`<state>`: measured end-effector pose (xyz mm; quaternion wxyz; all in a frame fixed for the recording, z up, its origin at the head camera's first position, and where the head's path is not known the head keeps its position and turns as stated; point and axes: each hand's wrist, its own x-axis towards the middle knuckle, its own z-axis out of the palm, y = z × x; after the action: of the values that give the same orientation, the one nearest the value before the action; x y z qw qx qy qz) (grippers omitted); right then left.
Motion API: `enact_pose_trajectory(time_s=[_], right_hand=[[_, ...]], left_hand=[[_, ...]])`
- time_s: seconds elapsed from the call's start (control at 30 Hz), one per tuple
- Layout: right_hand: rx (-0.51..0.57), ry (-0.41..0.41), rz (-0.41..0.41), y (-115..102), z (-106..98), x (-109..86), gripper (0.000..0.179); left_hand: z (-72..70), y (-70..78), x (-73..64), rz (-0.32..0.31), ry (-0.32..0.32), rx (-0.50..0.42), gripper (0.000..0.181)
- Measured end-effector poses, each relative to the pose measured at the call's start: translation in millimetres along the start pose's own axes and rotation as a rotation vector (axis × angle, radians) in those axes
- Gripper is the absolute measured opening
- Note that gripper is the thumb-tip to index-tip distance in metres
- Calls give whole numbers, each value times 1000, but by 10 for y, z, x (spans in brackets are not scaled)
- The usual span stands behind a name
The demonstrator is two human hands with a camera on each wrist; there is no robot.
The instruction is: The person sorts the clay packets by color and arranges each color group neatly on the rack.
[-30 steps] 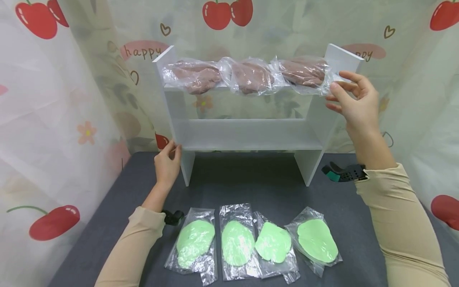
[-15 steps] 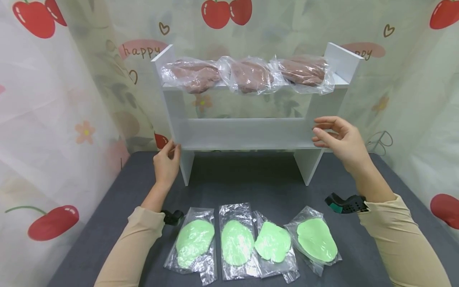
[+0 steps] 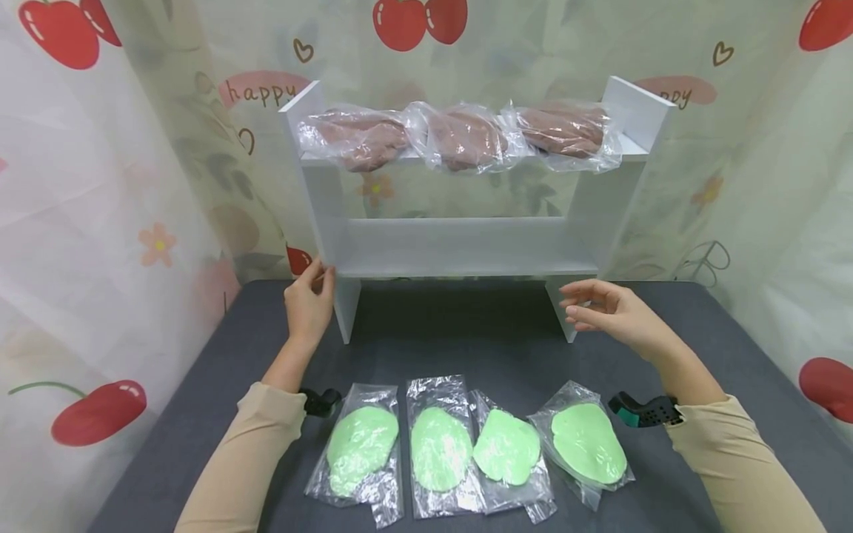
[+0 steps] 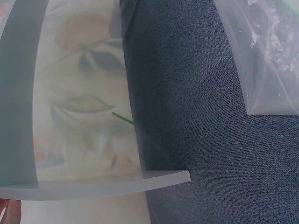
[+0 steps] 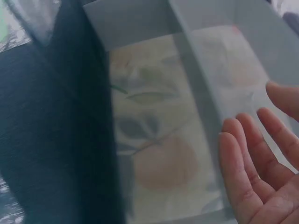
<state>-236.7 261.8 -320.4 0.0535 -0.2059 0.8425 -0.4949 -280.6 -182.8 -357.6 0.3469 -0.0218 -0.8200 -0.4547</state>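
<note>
My left hand (image 3: 309,307) touches the left side panel (image 3: 320,192) of a white two-tier shelf with its fingertips, level with the lower board (image 3: 460,248). In the left wrist view, fingertips (image 4: 11,212) show at the outer face of that panel. Loosely bent and holding nothing, my right hand (image 3: 616,314) hovers before the foot of the right panel. Three brown pieces in clear plastic bags lie on the upper board: a left one (image 3: 363,139), a middle one (image 3: 466,139) and a right one (image 3: 566,132).
Several flat green pieces in clear bags lie in a row on the dark table (image 3: 440,355), among them a leftmost one (image 3: 363,448) and a rightmost one (image 3: 588,443). A printed curtain (image 3: 160,133) surrounds the table. A thin cable (image 3: 709,259) hangs at the back right.
My right hand has come away from the bagged brown piece at the right end of the upper board and moved down toward the table. My left hand has stayed at the side panel.
</note>
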Motion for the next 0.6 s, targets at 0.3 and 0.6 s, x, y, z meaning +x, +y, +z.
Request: enact_pose_trajectory(time_s=[0.3,0.6], right_hand=[[-21,-169,64,406,88,-75,52],[-22,-366,95,730,156,-178,63]], left_hand=[[-1,-5,3,2,6,-1,33],[4,-6,-4,10,10,-5,34]])
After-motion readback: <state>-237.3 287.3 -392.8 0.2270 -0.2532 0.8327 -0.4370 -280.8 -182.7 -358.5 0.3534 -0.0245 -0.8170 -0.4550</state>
